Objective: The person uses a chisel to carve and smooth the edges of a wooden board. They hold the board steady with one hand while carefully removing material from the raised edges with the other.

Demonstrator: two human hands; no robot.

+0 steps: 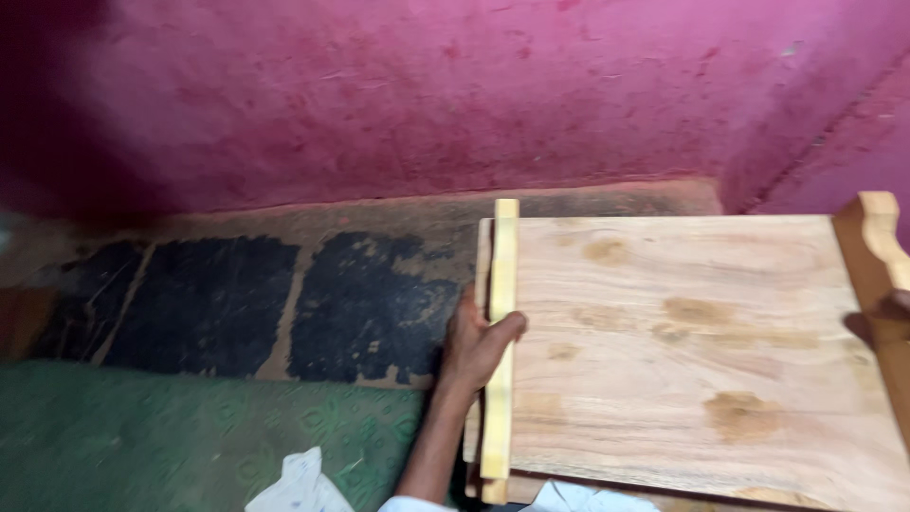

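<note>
My left hand (477, 343) grips a pale yellow wooden strip (500, 284) that runs along the left edge of a flat wooden board (682, 351); the thumb lies over the strip onto the board. At the right edge of the frame my right hand (896, 305) is only partly visible, resting on a shaped wooden side piece (877, 248) that stands at the board's right end. Whether that hand grips the piece is hidden by the frame edge.
A pink plastered wall (427, 95) rises behind. The floor shows worn black patches (284, 303) and a green patterned mat (142, 436). White cloth (303, 484) lies at the bottom near my arm.
</note>
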